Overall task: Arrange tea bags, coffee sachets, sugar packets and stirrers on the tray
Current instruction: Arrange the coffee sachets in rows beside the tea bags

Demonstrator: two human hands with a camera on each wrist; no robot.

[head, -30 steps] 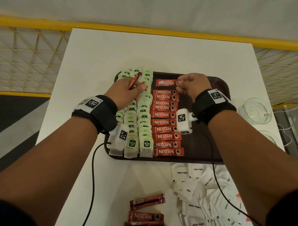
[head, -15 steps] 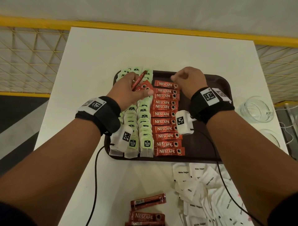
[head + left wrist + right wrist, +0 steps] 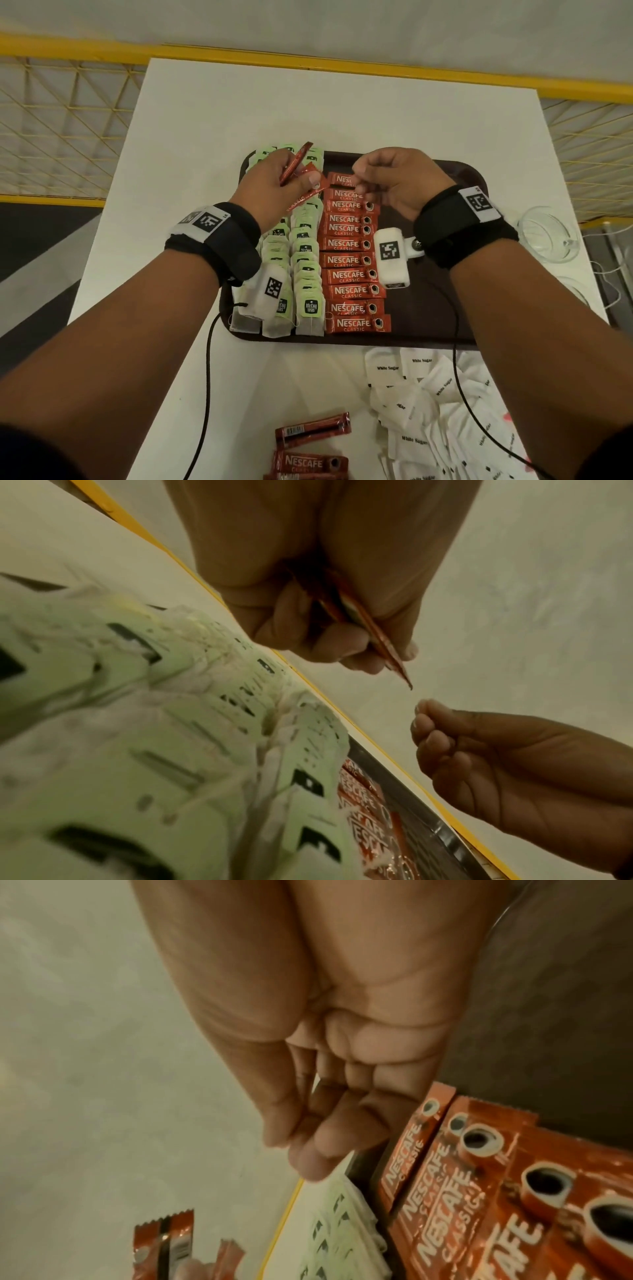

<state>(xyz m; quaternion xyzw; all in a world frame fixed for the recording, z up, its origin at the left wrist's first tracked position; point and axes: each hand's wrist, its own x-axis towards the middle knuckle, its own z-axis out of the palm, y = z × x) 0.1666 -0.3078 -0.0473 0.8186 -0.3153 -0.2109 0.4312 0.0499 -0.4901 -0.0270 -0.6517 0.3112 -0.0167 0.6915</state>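
A dark brown tray (image 3: 445, 308) holds rows of green-tagged tea bags (image 3: 305, 260) on its left part and a column of red coffee sachets (image 3: 346, 260) beside them. My left hand (image 3: 301, 174) hovers over the far tea bags and grips a couple of red sachets (image 3: 294, 166), seen edge-on in the left wrist view (image 3: 387, 653). My right hand (image 3: 363, 180) hangs over the far end of the sachet column, a short way right of the left hand. Its fingers (image 3: 308, 1145) curl against the thumb with nothing between them.
White sugar packets (image 3: 428, 411) lie in a loose pile on the white table near the tray's front right. Loose coffee sachets (image 3: 311, 431) lie at the table's near edge. Glass cups (image 3: 548, 236) stand right of the tray. A yellow railing runs behind the table.
My right hand laid a sachet at the far end of the column, let it go and drew back towards the left hand. The left hand rose slightly with its sachets.
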